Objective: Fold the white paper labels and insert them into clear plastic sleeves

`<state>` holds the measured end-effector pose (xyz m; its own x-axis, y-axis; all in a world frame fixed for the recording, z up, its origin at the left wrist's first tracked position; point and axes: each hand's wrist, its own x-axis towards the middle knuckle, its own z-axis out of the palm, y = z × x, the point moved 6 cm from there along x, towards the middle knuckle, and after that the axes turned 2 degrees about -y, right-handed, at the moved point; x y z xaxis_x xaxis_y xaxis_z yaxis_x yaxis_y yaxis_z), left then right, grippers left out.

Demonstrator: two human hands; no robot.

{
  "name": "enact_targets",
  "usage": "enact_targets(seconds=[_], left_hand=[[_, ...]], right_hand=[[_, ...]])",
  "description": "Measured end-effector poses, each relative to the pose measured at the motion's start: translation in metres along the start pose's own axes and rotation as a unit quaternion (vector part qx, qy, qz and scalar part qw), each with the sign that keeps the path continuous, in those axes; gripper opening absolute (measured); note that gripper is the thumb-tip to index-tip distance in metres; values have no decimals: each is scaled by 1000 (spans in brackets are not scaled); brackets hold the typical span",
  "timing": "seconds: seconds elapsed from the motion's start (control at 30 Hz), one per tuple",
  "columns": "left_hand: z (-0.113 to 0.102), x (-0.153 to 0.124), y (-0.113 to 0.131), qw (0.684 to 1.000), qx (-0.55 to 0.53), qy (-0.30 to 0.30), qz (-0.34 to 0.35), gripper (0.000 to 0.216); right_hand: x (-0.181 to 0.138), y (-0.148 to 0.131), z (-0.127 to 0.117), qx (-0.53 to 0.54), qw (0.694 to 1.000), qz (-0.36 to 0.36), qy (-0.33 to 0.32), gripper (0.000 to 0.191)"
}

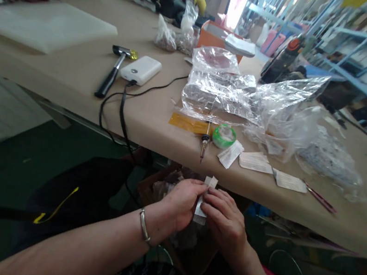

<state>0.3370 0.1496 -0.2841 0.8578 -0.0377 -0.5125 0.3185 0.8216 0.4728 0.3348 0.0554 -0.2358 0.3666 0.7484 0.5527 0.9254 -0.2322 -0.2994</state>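
Note:
Both of my hands meet below the table's front edge, over my lap. My left hand [182, 203], with a metal bracelet on the wrist, and my right hand [224, 219] pinch a small white packet [208, 182] between their fingertips. The packet stands upright, its top sticking out above the fingers. Directly above on the table edge lie a soldering iron [204, 143], a green solder spool [224, 136] and similar small white packets [230, 154].
The tan table [151, 118] carries crumpled clear plastic bags [246, 101], a white power bank [141, 70] with a black cable, a hammer [113, 71], pink tweezers [321, 199] and an orange box [217, 37]. A cardboard box sits under the table by my knees.

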Motion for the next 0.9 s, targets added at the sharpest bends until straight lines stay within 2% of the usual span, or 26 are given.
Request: enact_targets(seconds=[0.37, 0.47, 0.53, 0.6, 0.67, 0.73, 0.8, 0.9], left_hand=[[0, -3, 1, 1000, -6, -4, 6, 14], [0, -7, 2, 1000, 19, 3, -1, 9], [0, -9, 4, 999, 39, 7, -2, 9], [1, -12, 4, 998, 54, -2, -17, 11], [3, -16, 3, 995, 81, -13, -48, 12], [4, -20, 0, 991, 112, -19, -76, 15], [6, -24, -1, 987, 135, -26, -84, 17], [9, -28, -3, 984, 147, -50, -83, 16]], right_hand=[[4, -6, 2, -1, 999, -10, -38, 20], [3, -8, 0, 8, 999, -6, -36, 25], [1, -8, -4, 30, 999, 10, -27, 30], [-1, 0, -11, 67, 995, 72, 5, 34], [-5, 18, -19, 115, 973, 191, 60, 28], [-10, 38, -19, 184, 926, 315, 93, 19], [-12, 50, -9, 280, 872, 395, 75, 18], [-9, 52, 9, 411, 797, 442, 31, 19]])
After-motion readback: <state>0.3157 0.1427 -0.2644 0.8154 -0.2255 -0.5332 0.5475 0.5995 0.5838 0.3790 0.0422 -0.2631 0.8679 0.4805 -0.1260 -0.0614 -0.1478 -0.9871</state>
